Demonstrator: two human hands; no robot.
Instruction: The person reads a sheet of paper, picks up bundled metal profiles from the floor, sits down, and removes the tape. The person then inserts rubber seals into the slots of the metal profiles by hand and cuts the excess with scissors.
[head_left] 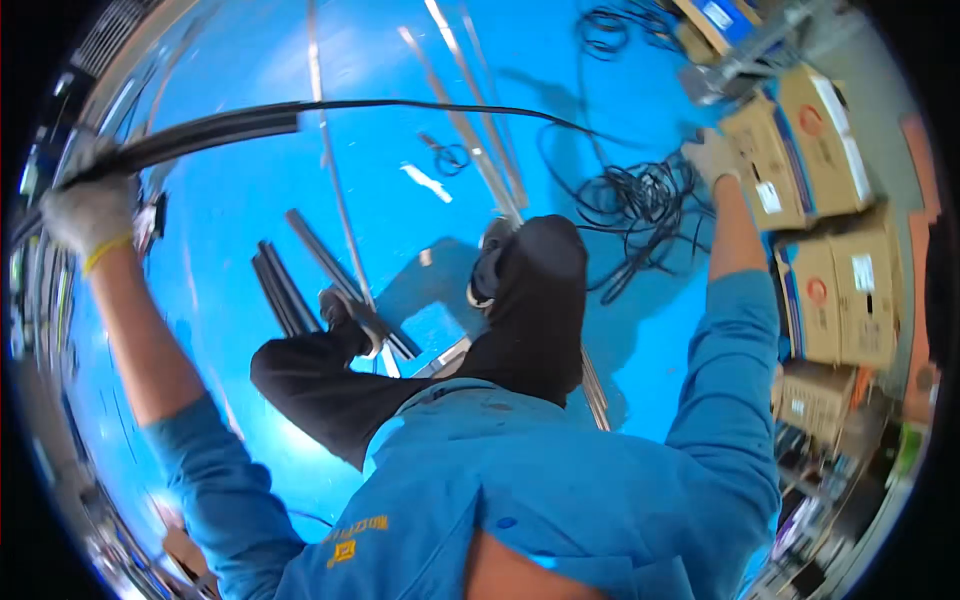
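At the far left, my left hand (pixel 92 205), in a pale glove with a yellow cuff, is wrapped round a bundle of black strips (pixel 215 135). One thin strand runs from the bundle across to the right. My right hand (pixel 712 158), also gloved, is at the upper right, beside a tangled heap of black cord (pixel 645 195) and close to a cardboard box. Its fingertips are blurred, and whether they hold any cord is not clear.
Dark strips (pixel 285 290) and long metal bars (pixel 470 140) lie on the blue floor (pixel 390 60) around my legs. Cardboard boxes (pixel 840 300) stand along the right. Another cord coil (pixel 605 30) lies at the top. Racks line the left edge.
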